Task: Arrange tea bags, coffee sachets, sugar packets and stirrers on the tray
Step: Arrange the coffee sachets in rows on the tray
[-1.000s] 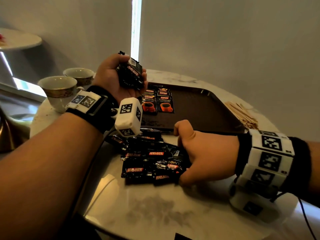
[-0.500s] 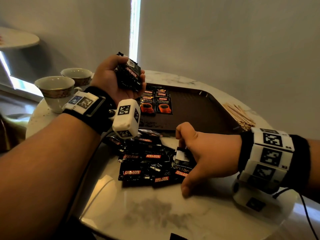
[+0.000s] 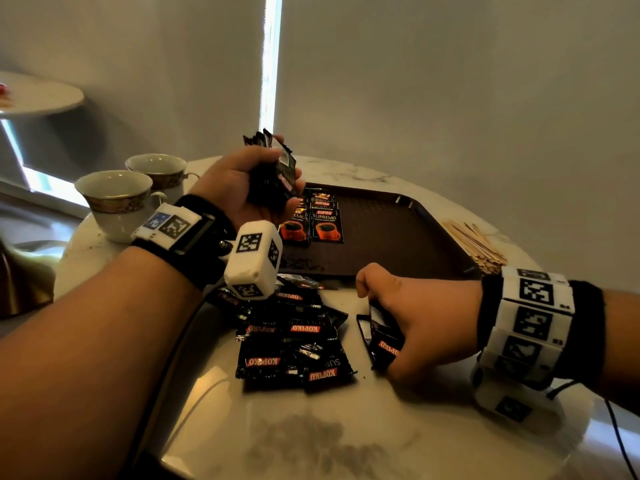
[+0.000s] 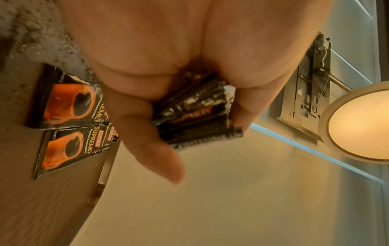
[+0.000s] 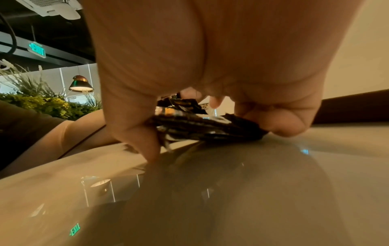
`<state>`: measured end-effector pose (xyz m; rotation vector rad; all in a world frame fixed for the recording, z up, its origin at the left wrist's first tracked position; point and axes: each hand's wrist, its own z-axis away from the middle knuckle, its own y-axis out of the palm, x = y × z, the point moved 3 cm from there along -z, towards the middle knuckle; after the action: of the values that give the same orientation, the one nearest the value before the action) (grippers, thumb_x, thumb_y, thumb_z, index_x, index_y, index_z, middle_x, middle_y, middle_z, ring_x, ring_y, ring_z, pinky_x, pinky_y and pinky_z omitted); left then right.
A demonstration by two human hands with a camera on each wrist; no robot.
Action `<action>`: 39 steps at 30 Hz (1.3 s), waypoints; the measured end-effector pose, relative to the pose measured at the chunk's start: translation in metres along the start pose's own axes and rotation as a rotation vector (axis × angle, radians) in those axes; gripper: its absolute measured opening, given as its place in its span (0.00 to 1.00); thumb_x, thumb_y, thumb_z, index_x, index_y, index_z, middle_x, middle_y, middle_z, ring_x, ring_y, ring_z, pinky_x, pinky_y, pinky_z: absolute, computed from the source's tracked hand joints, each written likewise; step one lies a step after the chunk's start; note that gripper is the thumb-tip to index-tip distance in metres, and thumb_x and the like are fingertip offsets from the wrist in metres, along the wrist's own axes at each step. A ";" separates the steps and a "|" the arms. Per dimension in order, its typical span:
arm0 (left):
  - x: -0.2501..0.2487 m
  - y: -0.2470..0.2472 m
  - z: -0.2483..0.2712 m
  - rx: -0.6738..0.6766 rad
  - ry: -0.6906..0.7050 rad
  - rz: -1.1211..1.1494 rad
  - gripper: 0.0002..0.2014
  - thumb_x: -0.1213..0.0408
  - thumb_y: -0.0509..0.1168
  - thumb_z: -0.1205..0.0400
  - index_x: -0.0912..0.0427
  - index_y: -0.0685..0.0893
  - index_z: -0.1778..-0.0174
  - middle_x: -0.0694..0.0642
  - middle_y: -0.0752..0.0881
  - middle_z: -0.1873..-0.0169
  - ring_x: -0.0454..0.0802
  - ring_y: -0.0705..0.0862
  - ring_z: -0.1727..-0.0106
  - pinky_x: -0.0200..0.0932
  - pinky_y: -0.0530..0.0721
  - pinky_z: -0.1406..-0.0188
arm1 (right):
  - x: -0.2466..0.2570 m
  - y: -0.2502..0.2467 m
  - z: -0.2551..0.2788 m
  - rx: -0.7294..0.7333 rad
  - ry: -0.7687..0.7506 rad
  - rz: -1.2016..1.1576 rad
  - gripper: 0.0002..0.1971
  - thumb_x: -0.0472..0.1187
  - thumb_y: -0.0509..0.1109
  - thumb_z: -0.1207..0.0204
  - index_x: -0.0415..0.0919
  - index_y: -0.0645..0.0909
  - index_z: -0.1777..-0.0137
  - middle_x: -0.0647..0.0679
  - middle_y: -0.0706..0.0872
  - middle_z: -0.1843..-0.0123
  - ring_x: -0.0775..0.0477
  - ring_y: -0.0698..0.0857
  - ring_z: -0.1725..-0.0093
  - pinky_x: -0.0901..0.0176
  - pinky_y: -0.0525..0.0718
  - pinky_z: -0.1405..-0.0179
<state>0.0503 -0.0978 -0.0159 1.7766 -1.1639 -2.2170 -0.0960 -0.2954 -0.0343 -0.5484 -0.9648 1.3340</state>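
Note:
My left hand [image 3: 242, 181] is raised over the near left corner of the brown tray [image 3: 398, 230] and grips a stack of black coffee sachets [image 3: 275, 171], also seen in the left wrist view [image 4: 195, 114]. Two rows of sachets [image 3: 317, 220] lie face up in the tray's left part [image 4: 65, 121]. A loose pile of black sachets [image 3: 291, 341] lies on the marble table in front of the tray. My right hand [image 3: 415, 327] rests on the table right of the pile and grips a few sachets [image 3: 382, 337] between thumb and fingers [image 5: 202, 126]. Wooden stirrers [image 3: 474, 244] lie right of the tray.
Two gold-rimmed teacups [image 3: 117, 199] stand at the table's left edge. The round marble table [image 3: 311, 438] ends close to my body. A second round table [image 3: 38, 95] stands far left. A wall rises just behind the tray.
My right hand has pulled a few sachets out of the pile to the right and lifted their edge. My left hand has risen slightly with its stack.

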 end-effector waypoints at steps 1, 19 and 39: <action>0.001 0.000 0.000 0.000 -0.016 -0.028 0.31 0.62 0.68 0.27 0.62 0.76 0.26 0.62 0.82 0.45 0.54 0.86 0.52 0.46 0.88 0.68 | -0.001 -0.001 0.000 0.011 0.008 0.013 0.44 0.43 0.86 0.38 0.61 0.56 0.34 0.50 0.82 0.46 0.48 0.89 0.52 0.53 0.93 0.57; 0.000 0.022 0.007 0.251 -0.064 -0.015 0.27 0.48 0.61 0.21 0.62 0.83 0.31 0.63 0.89 0.49 0.61 0.89 0.54 0.66 0.89 0.52 | 0.072 -0.119 -0.035 -0.610 -0.491 -0.331 0.40 0.35 0.83 0.34 0.51 0.56 0.34 0.39 0.79 0.41 0.44 0.89 0.48 0.48 0.92 0.51; -0.023 0.015 -0.009 0.076 0.012 0.048 0.24 0.54 0.53 0.13 0.66 0.89 0.39 0.66 0.91 0.52 0.61 0.92 0.55 0.54 0.92 0.59 | 0.075 -0.138 -0.095 -0.488 -0.742 -0.614 0.54 0.34 0.89 0.42 0.59 0.62 0.20 0.49 0.82 0.38 0.49 0.89 0.42 0.50 0.89 0.42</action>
<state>0.0601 -0.1019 0.0114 1.7664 -1.2916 -2.1605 0.0559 -0.2331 0.0478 -0.0623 -1.9154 0.7202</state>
